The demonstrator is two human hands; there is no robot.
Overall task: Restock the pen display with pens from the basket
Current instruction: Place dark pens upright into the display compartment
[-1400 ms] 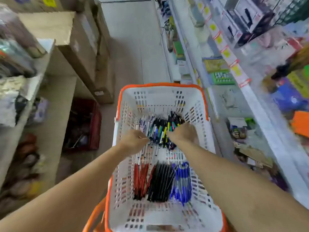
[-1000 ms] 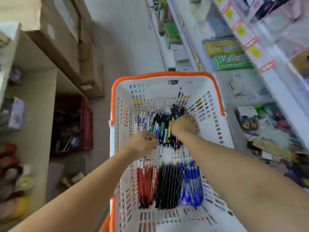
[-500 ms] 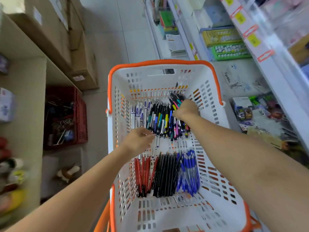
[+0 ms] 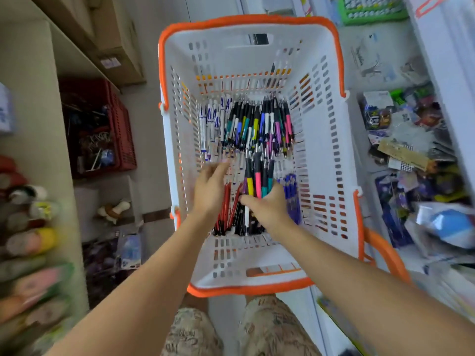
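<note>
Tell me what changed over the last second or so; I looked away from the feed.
The right hand closed on a bunch of coloured-grip pens and drew them back from the far pile. The left hand pulled back too, holding nothing. The red pens, blue pens and basket stayed put.
</note>
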